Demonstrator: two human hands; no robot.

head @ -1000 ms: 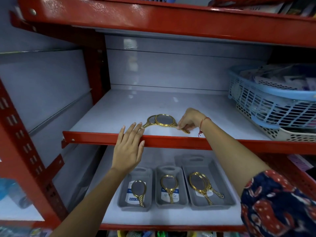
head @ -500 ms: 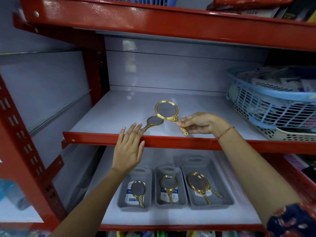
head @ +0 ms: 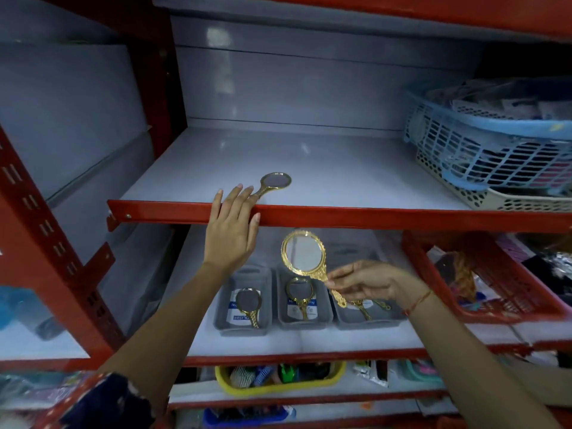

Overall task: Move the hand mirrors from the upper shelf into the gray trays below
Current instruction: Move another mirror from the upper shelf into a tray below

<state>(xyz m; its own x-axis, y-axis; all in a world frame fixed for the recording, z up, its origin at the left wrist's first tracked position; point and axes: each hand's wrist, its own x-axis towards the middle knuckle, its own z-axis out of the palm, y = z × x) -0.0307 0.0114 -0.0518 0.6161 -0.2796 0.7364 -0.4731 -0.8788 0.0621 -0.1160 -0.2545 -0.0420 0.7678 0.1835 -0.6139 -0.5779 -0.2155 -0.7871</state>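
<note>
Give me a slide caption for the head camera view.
Right hand lowers a gold mirror toward gray trays.

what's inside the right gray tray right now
The right gray tray shows gold mirror handles over a white label. The held mirror in the right hand covers the rest, so the count inside is unclear.

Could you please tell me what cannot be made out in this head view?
- Right tray: its mirror heads hidden behind the right hand and the held mirror.
- Tray label: print too small.
- Blue basket: contents blurred, cut off by right edge.
</note>
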